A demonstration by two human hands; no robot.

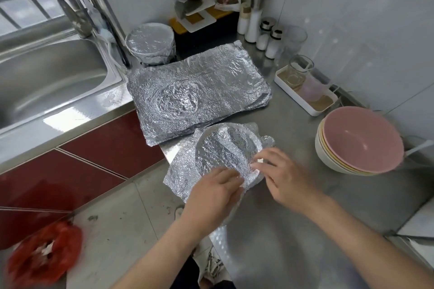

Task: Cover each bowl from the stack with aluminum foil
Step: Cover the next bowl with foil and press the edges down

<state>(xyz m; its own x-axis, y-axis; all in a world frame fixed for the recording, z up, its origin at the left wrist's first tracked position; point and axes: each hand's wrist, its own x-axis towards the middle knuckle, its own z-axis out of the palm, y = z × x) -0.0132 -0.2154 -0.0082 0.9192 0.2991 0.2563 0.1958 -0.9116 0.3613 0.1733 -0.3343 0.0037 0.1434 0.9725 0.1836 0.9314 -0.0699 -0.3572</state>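
Observation:
A bowl draped in crinkled aluminum foil sits at the steel counter's front edge. My left hand presses the foil down over the bowl's near rim, fingers bent over it. My right hand pinches the foil at the bowl's right rim. A pile of flat foil sheets lies behind the bowl, with a round dent in the top sheet. A stack of bowls, pink one on top, stands at the right. Another foil-covered bowl sits at the back by the sink.
A steel sink and tap are at the left. Salt shakers and glass jars on a white tray line the back right wall. A red plastic bag lies on the floor below left.

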